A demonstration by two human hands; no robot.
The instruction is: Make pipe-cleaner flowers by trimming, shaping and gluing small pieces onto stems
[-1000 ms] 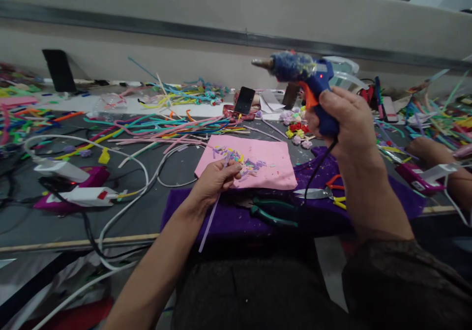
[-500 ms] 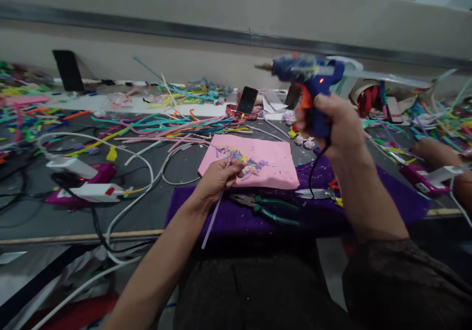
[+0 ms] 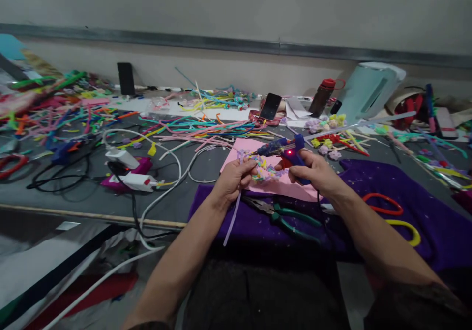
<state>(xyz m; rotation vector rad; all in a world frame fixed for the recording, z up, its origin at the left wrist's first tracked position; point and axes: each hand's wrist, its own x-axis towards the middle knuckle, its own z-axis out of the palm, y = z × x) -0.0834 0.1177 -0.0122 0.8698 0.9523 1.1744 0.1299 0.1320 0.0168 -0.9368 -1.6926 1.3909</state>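
My left hand (image 3: 234,177) is closed in a pinch round a lilac pipe cleaner (image 3: 232,219), whose lower length hangs toward the table edge. My right hand (image 3: 315,172) grips a blue hot glue gun (image 3: 293,154) with its red light lit and a long glue stick out of its back. The nozzle points left, close to the top of the pipe cleaner above my left fingers; whether they touch I cannot tell. Beneath both hands lies a pink pad (image 3: 298,191) strewn with small coloured scraps. Green-handled pliers (image 3: 295,217) rest just in front of it on purple cloth (image 3: 354,177).
Scissors with a red and yellow handle (image 3: 383,204) lie right, partly behind my forearm. White adapters and cables (image 3: 136,180) are at left. Bundled pipe cleaners (image 3: 199,128), a phone (image 3: 271,106), small flowers (image 3: 324,148) and a bottle (image 3: 322,96) stand or lie farther back.
My right hand has lowered the glue gun from high at right to beside my left hand. The left hand still pinches the pipe cleaner. The view has turned somewhat left.
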